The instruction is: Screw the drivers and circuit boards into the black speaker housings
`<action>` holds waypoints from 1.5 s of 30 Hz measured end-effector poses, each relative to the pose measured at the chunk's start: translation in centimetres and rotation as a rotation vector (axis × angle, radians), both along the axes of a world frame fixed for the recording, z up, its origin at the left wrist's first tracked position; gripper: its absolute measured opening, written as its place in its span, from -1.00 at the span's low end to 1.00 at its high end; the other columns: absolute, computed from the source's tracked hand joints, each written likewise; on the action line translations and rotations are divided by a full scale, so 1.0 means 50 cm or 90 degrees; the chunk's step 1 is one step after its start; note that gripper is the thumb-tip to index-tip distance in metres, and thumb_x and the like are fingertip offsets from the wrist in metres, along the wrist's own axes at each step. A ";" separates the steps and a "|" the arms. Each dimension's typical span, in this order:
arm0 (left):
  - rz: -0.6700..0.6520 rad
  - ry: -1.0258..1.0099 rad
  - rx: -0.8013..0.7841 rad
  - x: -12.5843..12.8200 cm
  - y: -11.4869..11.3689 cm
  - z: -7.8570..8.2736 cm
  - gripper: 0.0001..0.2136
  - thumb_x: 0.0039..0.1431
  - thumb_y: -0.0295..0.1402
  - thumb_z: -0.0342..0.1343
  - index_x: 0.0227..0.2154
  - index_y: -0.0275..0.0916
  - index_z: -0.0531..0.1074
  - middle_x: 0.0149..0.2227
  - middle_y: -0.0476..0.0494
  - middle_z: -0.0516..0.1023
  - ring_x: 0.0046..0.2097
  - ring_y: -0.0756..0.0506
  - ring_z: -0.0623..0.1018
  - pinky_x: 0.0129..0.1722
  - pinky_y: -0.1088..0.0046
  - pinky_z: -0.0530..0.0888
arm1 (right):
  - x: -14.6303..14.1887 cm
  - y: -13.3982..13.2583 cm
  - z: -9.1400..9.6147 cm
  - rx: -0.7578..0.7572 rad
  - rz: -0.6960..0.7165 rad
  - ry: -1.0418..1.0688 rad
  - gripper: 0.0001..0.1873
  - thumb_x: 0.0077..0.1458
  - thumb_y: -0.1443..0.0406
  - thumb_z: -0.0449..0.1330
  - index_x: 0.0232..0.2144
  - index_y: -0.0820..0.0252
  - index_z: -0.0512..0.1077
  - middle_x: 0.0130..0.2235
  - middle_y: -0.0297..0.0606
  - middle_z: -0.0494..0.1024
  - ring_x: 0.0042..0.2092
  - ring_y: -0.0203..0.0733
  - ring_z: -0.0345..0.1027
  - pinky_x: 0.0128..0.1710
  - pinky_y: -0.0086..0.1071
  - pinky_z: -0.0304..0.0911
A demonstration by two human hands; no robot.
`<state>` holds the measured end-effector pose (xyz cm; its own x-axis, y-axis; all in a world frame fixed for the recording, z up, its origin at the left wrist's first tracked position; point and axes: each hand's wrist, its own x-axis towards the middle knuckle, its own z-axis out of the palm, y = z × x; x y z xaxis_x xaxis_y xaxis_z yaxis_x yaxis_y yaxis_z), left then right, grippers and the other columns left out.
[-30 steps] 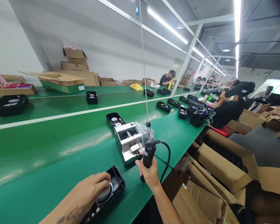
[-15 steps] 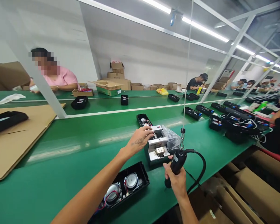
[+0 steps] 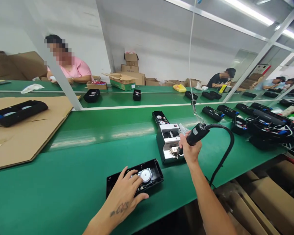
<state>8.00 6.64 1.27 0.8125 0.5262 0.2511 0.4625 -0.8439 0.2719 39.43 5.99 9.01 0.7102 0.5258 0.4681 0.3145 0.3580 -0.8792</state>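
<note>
My left hand (image 3: 126,192) lies on an open black speaker housing (image 3: 155,169) near the front edge of the green belt (image 3: 83,163), fingers spread over the left speaker, beside a round silver speaker cone (image 3: 146,175). My right hand (image 3: 189,150) is closed round a black electric screwdriver (image 3: 197,132) that hangs from a cord. Its tip points down-left at the front of a small silver feeder box (image 3: 168,142).
A second open black housing (image 3: 159,118) lies behind the silver box. Cardboard sheet (image 3: 24,130) with a black speaker (image 3: 17,112) is at left. More black speakers (image 3: 235,112) crowd the right. People sit across the belt. Cardboard boxes (image 3: 271,195) stand below the front edge.
My left hand came back from the silver box and settled on the near speaker housing. My right hand lifted the screwdriver and tilted its tip to the silver box. The view panned left.
</note>
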 end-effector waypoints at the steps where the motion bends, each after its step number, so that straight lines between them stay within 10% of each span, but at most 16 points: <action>1: 0.001 0.006 0.010 0.002 -0.002 -0.004 -0.59 0.44 0.10 0.15 -0.03 -0.16 0.56 -0.02 -0.16 0.70 0.22 -0.37 0.60 0.43 -0.30 0.27 | -0.001 0.002 -0.001 -0.013 0.013 -0.001 -0.57 0.08 0.04 0.48 -0.24 0.11 0.38 -0.62 -0.52 0.43 -0.62 -0.26 0.28 -0.54 -0.33 0.26; 7: 0.019 0.028 0.054 0.013 -0.014 -0.009 -0.73 0.51 -0.07 0.14 -0.05 -0.14 0.56 -0.20 -0.09 0.70 0.06 -0.30 0.66 0.42 -0.30 0.24 | -0.045 -0.046 0.002 -0.104 0.207 0.060 -0.58 0.10 0.11 0.50 -0.14 0.10 0.42 -0.61 -0.59 0.36 -0.65 -0.33 0.19 -0.61 -0.38 0.17; 17: 0.015 0.015 0.060 0.018 -0.022 -0.020 -0.77 0.46 -0.14 0.23 -0.27 -0.16 0.54 -0.32 -0.07 0.70 -0.01 -0.24 0.66 0.46 -0.26 0.20 | -0.205 -0.122 -0.006 0.071 0.407 0.158 -0.80 0.38 0.23 0.29 -0.02 -0.07 0.36 -0.53 -0.61 0.25 -0.64 -0.38 0.10 -0.62 -0.45 0.12; 31: 0.016 0.016 0.035 0.019 -0.025 -0.018 -0.79 0.42 -0.15 0.29 -0.22 -0.18 0.54 -0.29 -0.08 0.71 0.02 -0.24 0.66 0.47 -0.27 0.20 | -0.240 -0.098 -0.038 0.066 0.446 0.146 -0.81 0.41 0.25 0.28 0.00 -0.04 0.37 -0.51 -0.60 0.30 -0.62 -0.39 0.16 -0.59 -0.46 0.20; 45: 0.017 -0.146 -0.033 0.011 -0.023 0.004 -0.81 0.48 -0.16 0.22 -0.22 -0.05 0.68 -0.21 -0.01 0.64 0.02 -0.15 0.63 0.43 -0.05 0.33 | -0.244 -0.121 0.008 0.096 0.411 0.138 -0.83 0.40 0.22 0.27 -0.04 -0.11 0.35 -0.56 -0.61 0.21 -0.66 -0.35 0.04 -0.63 -0.40 0.10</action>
<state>8.53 5.49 1.47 0.7225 0.5639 0.4000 0.4057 -0.8143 0.4152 27.24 -0.08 9.40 0.3623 0.8150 0.4521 -0.1792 0.5370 -0.8243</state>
